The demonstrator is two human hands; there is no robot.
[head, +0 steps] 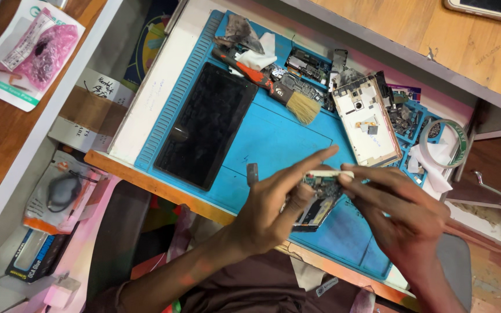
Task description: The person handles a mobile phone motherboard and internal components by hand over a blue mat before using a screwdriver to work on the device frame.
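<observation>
Over a blue repair mat (273, 139), left hand (273, 208) and right hand (401, 214) pinch a small circuit board (322, 185) between them, its long axis running 3 to 9 o'clock, equally near both.

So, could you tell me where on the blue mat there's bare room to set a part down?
The widest bare patch of the blue mat lies between the black screen panel, the brush and the white phone frame. The top right, around the loose parts and tape roll, is crowded. Both hands, left hand and right hand, cover the near edge.
</observation>
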